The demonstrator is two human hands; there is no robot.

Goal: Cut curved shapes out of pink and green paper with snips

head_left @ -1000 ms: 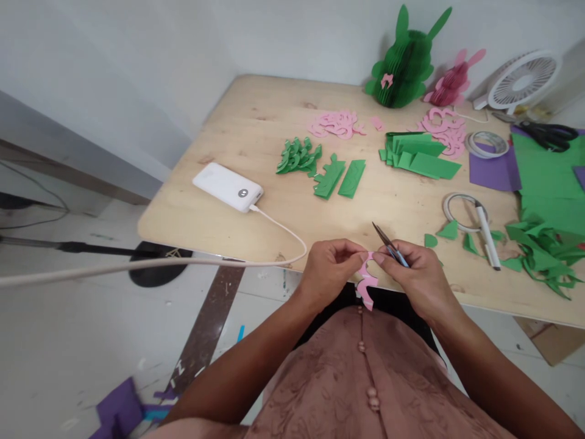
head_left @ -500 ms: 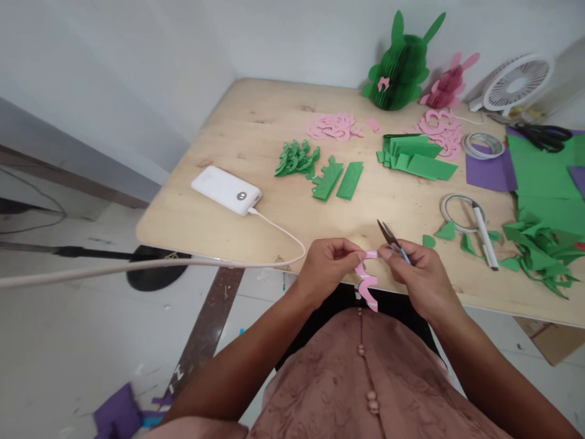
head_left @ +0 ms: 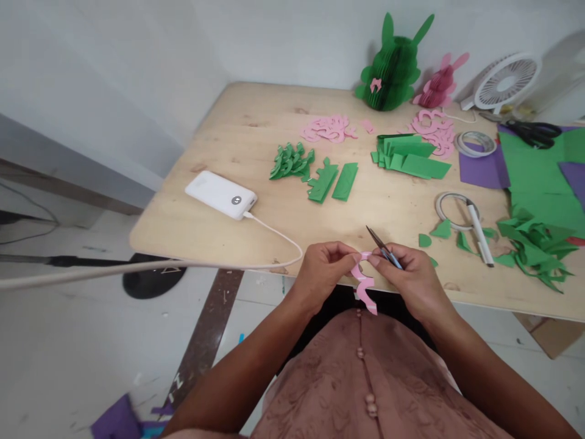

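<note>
While the left hand (head_left: 325,271) pinches a wavy pink paper strip (head_left: 364,288) between closed thumb and fingers, the right hand (head_left: 409,271) curls around small dark-bladed, blue-handled scissors (head_left: 385,250), its thumb tip at the strip's upper end. The strip hangs down at the front edge of the pale wooden desk (head_left: 256,134). Beyond the hands lie a folded green paper rectangle (head_left: 345,182) and a heap of curled green paper cutouts (head_left: 292,162).

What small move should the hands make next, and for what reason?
Perhaps the right hand should release the wavy pink paper strip: the left hand also pinches its upper end, while the dark-bladed scissors with blue handles in the right hand point past it, not at it.
</note>
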